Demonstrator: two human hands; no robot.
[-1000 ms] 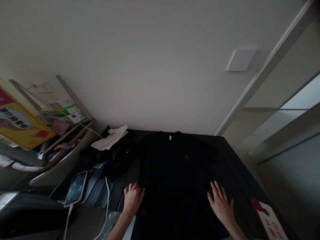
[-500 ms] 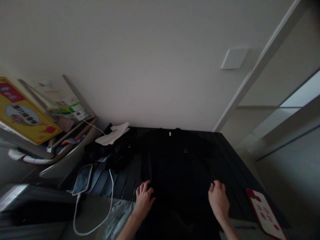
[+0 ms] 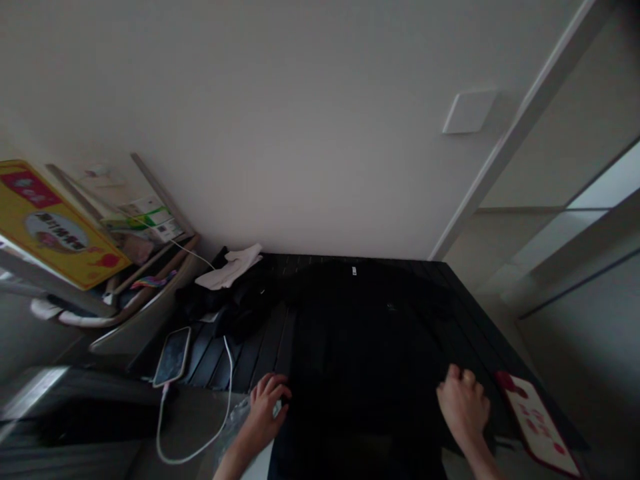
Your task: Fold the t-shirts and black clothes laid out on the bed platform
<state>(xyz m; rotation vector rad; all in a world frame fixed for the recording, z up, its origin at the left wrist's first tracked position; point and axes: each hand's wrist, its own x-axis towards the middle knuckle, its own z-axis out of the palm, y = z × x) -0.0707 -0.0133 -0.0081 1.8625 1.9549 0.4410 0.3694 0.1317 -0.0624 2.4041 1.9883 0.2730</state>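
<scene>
Left hand (image 3: 265, 410) and right hand (image 3: 463, 401), fingers curled, sit at the lower edge of a black shirt (image 3: 360, 340) spread on a dark slatted table (image 3: 260, 343); whether they pinch cloth cannot be told.

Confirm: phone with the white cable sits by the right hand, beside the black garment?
No. The head view shows the phone by the left hand, not the right hand. The rest holds: it has the white cable and sits beside the black garment.
</scene>
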